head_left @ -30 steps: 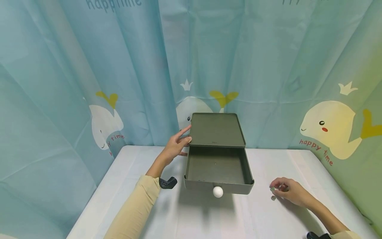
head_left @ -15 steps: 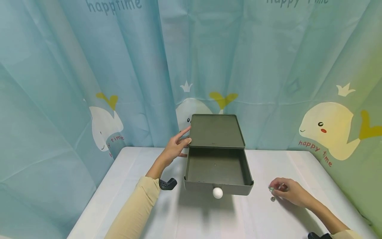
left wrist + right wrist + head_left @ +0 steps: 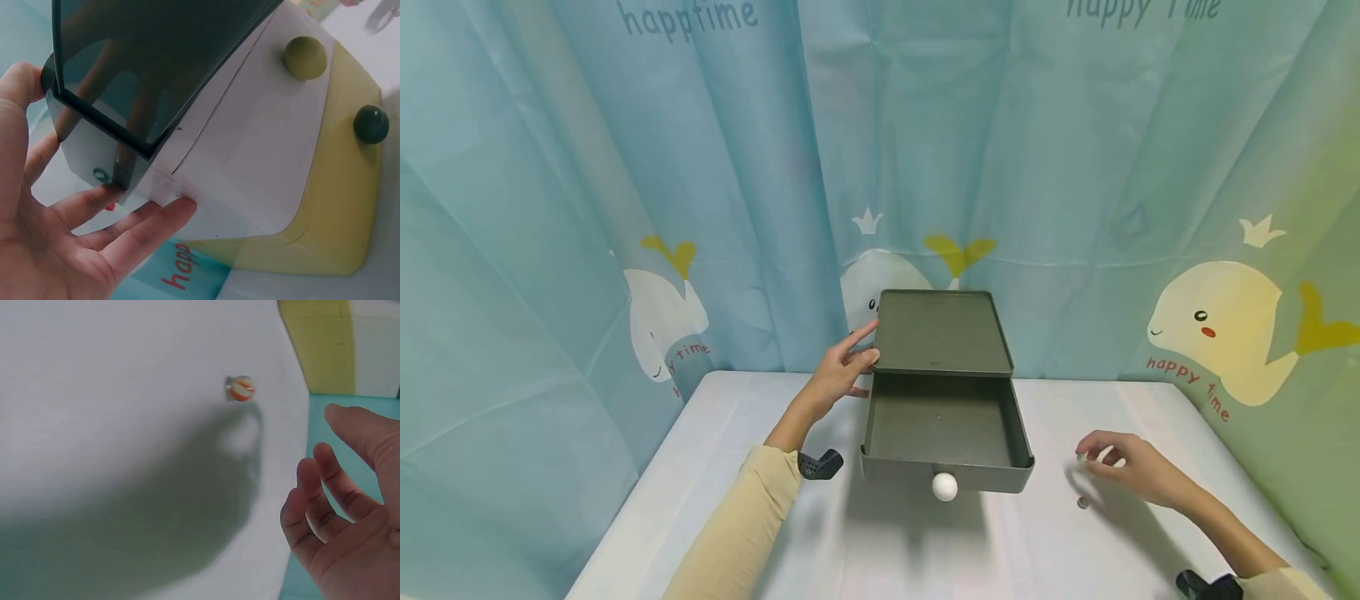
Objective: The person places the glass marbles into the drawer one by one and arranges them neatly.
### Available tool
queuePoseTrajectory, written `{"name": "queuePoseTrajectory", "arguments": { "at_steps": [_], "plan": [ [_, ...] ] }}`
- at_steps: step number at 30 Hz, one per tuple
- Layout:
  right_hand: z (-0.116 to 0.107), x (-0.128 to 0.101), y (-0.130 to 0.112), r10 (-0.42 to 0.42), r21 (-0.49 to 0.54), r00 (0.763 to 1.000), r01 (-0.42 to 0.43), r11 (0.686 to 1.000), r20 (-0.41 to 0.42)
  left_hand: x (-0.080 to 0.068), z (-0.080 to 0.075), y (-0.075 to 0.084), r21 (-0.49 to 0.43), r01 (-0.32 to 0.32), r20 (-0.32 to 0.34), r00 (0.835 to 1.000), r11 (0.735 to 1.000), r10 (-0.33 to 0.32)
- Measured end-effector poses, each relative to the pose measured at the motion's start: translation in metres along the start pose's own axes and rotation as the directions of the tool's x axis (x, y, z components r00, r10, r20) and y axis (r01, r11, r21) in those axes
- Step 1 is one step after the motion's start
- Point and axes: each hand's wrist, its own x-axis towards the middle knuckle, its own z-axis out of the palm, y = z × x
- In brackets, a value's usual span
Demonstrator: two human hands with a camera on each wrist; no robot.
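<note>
The left hand [image 3: 838, 373] rests with nearly straight fingers against the left edge of the grey box [image 3: 942, 332], steadying it; its drawer [image 3: 943, 429] stands pulled out towards the person, with a white knob [image 3: 945, 487] at the front. The right hand [image 3: 1123, 467] hovers just above the white table [image 3: 925, 550], right of the drawer, its thumb and forefinger pinching a small marble [image 3: 1082, 457] lifted clear of the surface. A second marble [image 3: 1082, 503] lies on the table just below that hand. The step in hand looks like gathering marbles into the open drawer, with one just picked up. The next move calls for carrying the pinched marble left over the drawer's rim and letting go low, so it does not bounce out, while the left hand holds the box in place
</note>
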Motion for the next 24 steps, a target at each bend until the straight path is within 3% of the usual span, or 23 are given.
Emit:
{"name": "queuePoseTrajectory", "arguments": {
  "at_steps": [8,24],
  "plan": [
    [-0.016,0.006,-0.016,0.037,-0.039,0.999,-0.038,0.998,-0.035,0.0,0.0,-0.001,0.003,0.0,-0.007,1.0,1.0,0.0],
    [-0.049,0.03,-0.044,-0.054,-0.088,0.983,0.039,0.995,-0.177,0.0,0.0,-0.001,0.008,0.002,-0.011,1.0,1.0,-0.002]
  ]
}}
